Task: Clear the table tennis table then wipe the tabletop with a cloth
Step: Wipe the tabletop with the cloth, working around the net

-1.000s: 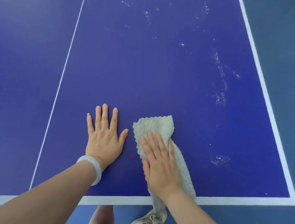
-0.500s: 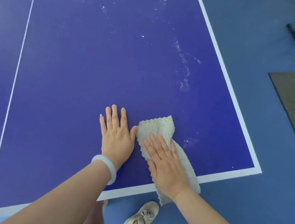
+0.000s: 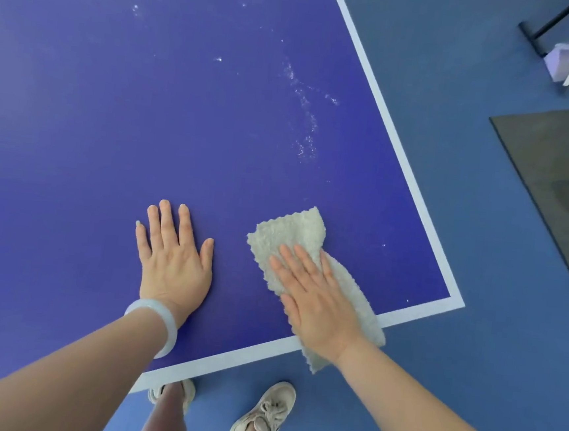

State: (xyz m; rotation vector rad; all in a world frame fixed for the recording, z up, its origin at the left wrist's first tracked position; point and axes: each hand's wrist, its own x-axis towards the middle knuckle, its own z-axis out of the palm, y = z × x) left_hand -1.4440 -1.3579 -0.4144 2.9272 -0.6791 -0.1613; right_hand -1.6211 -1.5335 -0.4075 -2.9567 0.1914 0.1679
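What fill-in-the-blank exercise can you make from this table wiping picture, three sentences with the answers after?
The fluffy beige cloth lies under the ____ hand.
The left hand, a pale bangle on its wrist, holds ____.
The cloth's near end hangs over the white-lined ____ of the dark blue tabletop.
Missing words: right, nothing, edge.

Bright, even light; wide-angle edge warp.
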